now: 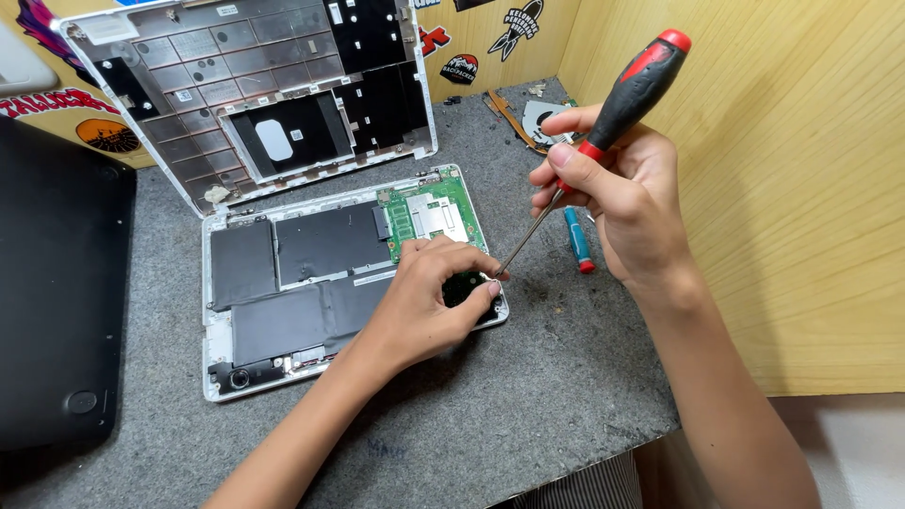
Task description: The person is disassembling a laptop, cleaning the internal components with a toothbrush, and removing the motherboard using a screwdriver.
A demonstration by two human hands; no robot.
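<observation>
Right hand: your right hand (630,193) has its fingers closed round the red-and-black handle of the screwdriver (603,132); shaft slanting down and left
Screwdriver tip: down at the right edge of the opened laptop base (311,283), right by your left fingertips
Left hand: your left hand (429,292) is pressed on the base's lower right corner; fingers curled down, whether they pinch anything I cannot tell
Laptop base: flat on the grey table (528,396); dark battery panels left, green circuit board (429,212) above your hand
Around: removed cover (255,94) propped behind; blue tool (577,238) beside your right hand
</observation>
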